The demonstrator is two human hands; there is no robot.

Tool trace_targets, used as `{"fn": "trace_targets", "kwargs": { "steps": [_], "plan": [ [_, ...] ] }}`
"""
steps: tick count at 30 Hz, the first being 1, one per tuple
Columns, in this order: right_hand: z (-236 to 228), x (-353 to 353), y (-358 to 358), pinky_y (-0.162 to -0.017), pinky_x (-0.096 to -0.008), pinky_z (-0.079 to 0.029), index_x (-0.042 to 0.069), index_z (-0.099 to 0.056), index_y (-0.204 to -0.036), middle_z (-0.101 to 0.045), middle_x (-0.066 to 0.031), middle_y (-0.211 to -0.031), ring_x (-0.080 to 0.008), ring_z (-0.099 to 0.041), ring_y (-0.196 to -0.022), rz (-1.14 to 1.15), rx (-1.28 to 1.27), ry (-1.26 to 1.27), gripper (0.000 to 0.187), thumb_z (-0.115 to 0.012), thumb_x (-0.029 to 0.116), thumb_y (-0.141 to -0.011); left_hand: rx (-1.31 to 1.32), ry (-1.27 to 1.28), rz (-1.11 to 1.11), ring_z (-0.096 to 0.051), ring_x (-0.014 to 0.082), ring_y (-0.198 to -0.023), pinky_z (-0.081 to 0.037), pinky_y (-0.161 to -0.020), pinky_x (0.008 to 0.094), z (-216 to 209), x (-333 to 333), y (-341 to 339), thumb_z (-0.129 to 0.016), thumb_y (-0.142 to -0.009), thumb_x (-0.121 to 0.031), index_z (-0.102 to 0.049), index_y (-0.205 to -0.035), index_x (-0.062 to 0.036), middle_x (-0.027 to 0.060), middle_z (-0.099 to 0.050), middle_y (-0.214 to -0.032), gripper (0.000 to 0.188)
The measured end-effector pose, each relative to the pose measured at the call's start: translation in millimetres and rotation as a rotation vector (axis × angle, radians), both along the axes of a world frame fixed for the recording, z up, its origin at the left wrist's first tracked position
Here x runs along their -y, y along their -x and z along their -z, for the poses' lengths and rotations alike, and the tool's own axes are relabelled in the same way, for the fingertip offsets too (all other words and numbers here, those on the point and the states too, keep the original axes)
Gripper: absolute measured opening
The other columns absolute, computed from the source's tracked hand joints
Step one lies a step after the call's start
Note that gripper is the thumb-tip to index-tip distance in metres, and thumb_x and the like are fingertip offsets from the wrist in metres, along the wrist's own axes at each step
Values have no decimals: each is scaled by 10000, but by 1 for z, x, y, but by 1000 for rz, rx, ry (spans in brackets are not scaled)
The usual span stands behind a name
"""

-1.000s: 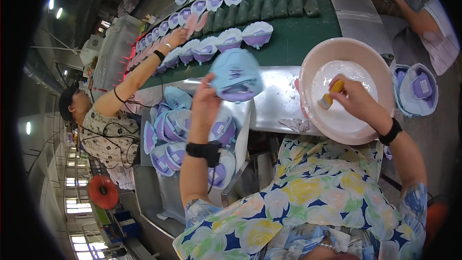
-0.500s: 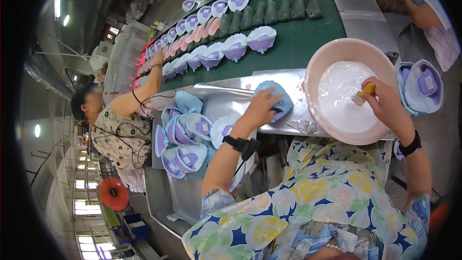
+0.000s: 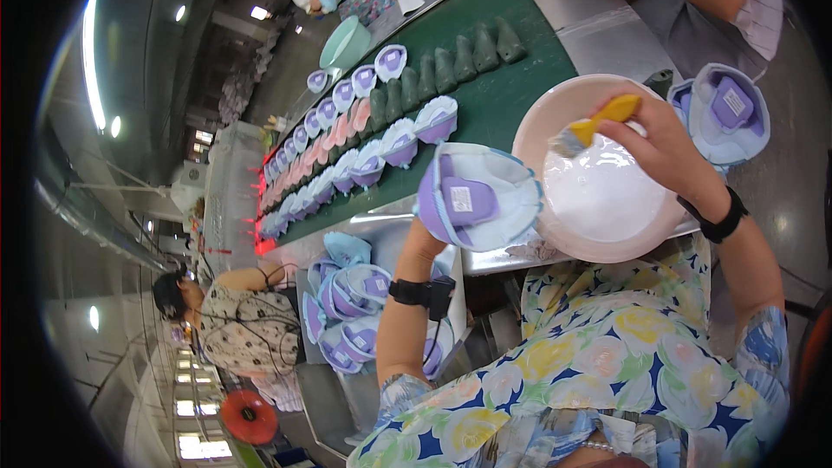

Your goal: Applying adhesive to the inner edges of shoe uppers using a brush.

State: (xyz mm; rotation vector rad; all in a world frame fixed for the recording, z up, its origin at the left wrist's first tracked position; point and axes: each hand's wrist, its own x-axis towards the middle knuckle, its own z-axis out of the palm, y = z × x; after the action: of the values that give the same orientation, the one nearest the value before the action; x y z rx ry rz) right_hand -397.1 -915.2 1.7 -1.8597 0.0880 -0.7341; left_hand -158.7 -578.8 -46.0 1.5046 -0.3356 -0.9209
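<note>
My left hand (image 3: 423,241) holds up a purple and pale blue shoe upper (image 3: 513,206), its open side and white label facing me. Most of that hand's fingers are hidden behind the upper. In my right hand (image 3: 656,146) is a brush with a yellow handle (image 3: 620,111), gripped between thumb and fingers. The whitish bristles (image 3: 568,142) point left, above the pale pink basin (image 3: 530,118), close to the upper but apart from it. White liquid (image 3: 598,208) fills the lower part of the basin.
More uppers are heaped in a metal tray (image 3: 334,399) at my left; others (image 3: 726,113) are stacked right of the basin. Rows of uppers and dark shoe lasts (image 3: 464,56) stand on a green conveyor belt (image 3: 520,91). Co-workers (image 3: 247,321) are at the left, far side and upper right.
My left hand has picked the shoe upper off the metal table and raised it, turning its open side toward me. My right hand has lifted the brush out of the white liquid, leftward.
</note>
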Motion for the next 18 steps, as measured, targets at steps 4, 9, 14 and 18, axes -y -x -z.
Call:
{"fn": "trace_targets", "kwargs": {
  "steps": [4,9,14,18],
  "plan": [
    [-28,-14,-15,-730,-299,-508,33,-606,-1092,-684,-105,-907,-200,-651,-772,-79,87,57,164,-664,111,-959,-20,-51,165,-641,154,-1082,-562,-934,333,18,34,21,-769,-850,-81,-551,-1364,-59,59,-650,-1266,559],
    [-18,-7,-6,-662,-306,-504,29,-594,-1049,-688,-117,-811,-232,-665,-715,-56,-28,128,191,-706,136,-938,11,10,209,-653,173,-1092,-565,-929,340,5,60,49,-754,-866,-93,-554,-1358,-56,65,-656,-1260,532],
    [-5,-8,8,-631,-312,-500,-3,-600,-956,-683,-135,-772,-225,-661,-674,29,-117,87,235,-746,176,-908,283,92,105,-662,193,-1102,-567,-928,351,13,55,56,-733,-885,-99,-553,-1358,-55,71,-661,-1255,508],
    [0,-21,8,-604,-308,-494,-31,-592,-916,-684,-153,-760,-202,-659,-654,55,-242,-100,294,-770,201,-885,559,98,-37,-670,209,-1110,-568,-926,360,24,48,55,-717,-900,-103,-552,-1358,-53,76,-664,-1251,489]
  ]
}}
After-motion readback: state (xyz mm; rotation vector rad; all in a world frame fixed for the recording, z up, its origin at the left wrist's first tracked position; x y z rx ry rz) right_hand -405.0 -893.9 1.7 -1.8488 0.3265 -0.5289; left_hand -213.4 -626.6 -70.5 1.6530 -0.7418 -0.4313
